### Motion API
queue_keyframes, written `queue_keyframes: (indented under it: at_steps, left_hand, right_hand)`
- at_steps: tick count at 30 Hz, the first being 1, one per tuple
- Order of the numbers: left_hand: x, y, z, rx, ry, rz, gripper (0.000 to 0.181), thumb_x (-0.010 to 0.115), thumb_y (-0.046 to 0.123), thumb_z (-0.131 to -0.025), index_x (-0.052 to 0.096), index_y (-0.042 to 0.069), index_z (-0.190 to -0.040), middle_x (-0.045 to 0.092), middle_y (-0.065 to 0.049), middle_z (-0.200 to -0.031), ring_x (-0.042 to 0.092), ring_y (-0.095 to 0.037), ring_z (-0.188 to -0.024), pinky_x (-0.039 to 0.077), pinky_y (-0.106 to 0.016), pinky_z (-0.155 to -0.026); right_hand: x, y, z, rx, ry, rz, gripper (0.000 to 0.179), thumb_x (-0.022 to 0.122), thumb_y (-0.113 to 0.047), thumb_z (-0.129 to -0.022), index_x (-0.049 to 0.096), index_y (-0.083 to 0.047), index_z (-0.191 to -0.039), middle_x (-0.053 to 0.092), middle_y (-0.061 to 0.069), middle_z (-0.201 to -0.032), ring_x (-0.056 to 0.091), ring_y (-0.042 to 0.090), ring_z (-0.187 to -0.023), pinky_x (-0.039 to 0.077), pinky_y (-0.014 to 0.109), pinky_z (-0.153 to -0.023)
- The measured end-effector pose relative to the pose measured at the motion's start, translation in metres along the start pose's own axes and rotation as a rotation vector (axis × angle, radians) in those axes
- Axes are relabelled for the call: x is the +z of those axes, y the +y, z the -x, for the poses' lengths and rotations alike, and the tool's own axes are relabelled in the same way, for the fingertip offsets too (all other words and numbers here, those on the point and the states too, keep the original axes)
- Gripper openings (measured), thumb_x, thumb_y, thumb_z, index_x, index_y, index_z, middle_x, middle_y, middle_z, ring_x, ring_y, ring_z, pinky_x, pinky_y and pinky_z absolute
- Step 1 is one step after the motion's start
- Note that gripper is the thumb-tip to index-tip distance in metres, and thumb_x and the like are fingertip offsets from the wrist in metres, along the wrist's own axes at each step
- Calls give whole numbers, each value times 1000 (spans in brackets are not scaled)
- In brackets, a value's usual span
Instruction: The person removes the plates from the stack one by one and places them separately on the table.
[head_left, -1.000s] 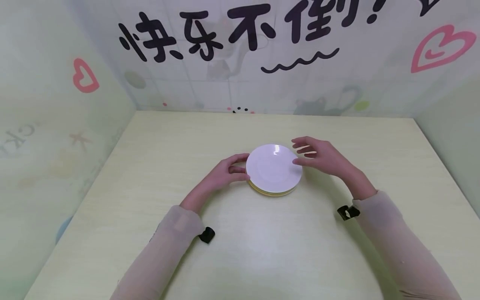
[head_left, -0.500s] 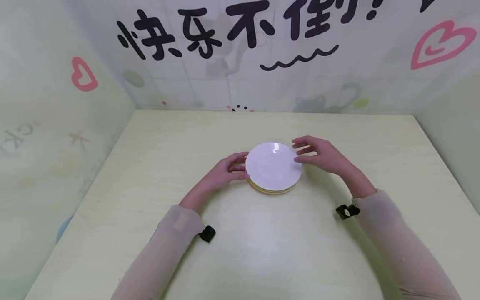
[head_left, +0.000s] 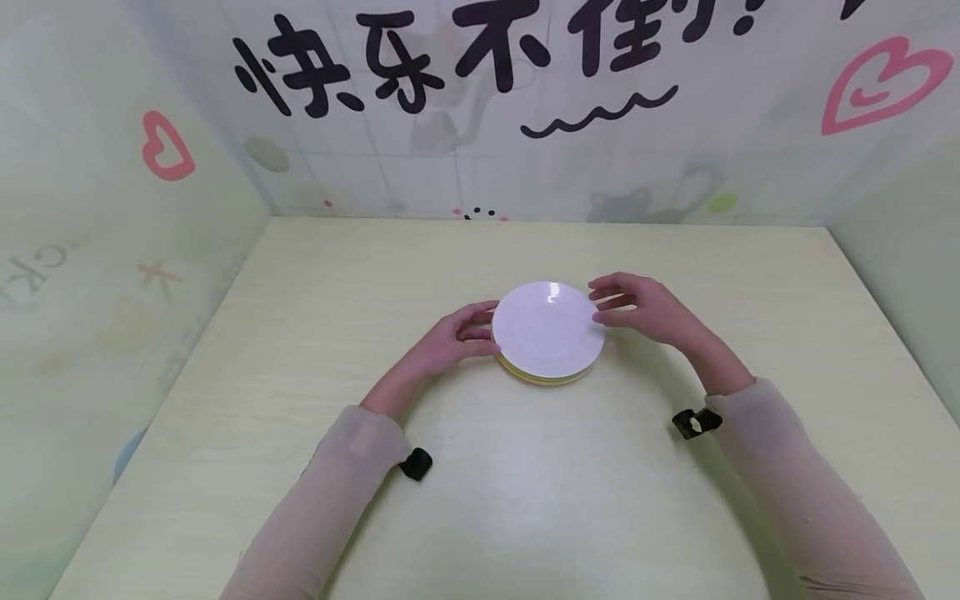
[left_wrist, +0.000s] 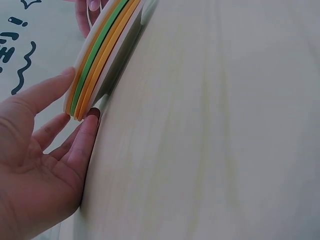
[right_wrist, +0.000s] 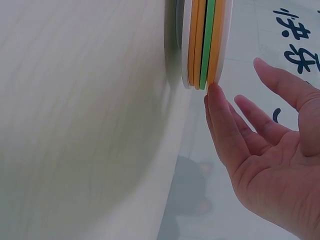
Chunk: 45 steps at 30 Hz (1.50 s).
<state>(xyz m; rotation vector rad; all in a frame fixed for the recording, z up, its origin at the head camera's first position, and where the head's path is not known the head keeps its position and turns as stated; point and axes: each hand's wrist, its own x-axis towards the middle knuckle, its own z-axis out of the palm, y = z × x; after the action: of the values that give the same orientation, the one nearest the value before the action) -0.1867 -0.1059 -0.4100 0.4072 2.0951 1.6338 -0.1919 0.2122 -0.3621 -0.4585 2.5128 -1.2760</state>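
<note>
A stack of plates [head_left: 549, 329] sits on the table in the head view, with a white plate uppermost. From the side, in the left wrist view, orange and green rims [left_wrist: 97, 65] show between white ones. My left hand [head_left: 450, 337] cups the stack's left edge, its fingers spread and lightly bent against the rims. On the opposite side, my right hand [head_left: 648, 310] is at the stack's right edge. In the right wrist view a fingertip of that hand [right_wrist: 280, 185] meets the rims, while its thumb stands apart from them.
The pale wooden table [head_left: 480, 500] spreads all around the stack. A printed wall [head_left: 420, 175] with dark lettering and hearts closes off the back, and side panels [head_left: 97, 275] flank the table. A black wrist device [head_left: 696, 423] hangs at each cuff.
My right hand has shifted slightly right, so its thumb overlaps the top plate less. The left hand stays at the left rim. The head view has tilted slightly.
</note>
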Motion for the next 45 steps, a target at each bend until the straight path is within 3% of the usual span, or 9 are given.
queue_keyframes:
  at_steps: [8,35,45]
  left_hand:
    - [-1,1,0,-7,2,9,66,69,7,-85,40,15,-143,49,-11,-138,53,-27,-121,46,-35,-100]
    - [-1,-2,-1,-1,-6,18,68,70,7,-84,39,15,-143,48,-12,-138,53,-28,-121,47,-34,-99]
    - [-1,-4,-2,3,-10,22,67,69,7,-85,39,15,-143,48,-12,-139,53,-28,-122,47,-33,-99]
  right_hand:
    - [2,0,-4,65,-7,-95,48,65,-8,-88,48,4,-131,56,21,-126,55,33,-113,56,27,-81]
    - [6,3,-7,147,15,-120,45,65,-5,-87,49,7,-128,55,23,-120,56,29,-104,55,34,-84]
    - [7,4,-8,164,12,-150,45,65,-3,-87,49,8,-127,54,23,-117,59,17,-93,56,34,-82]
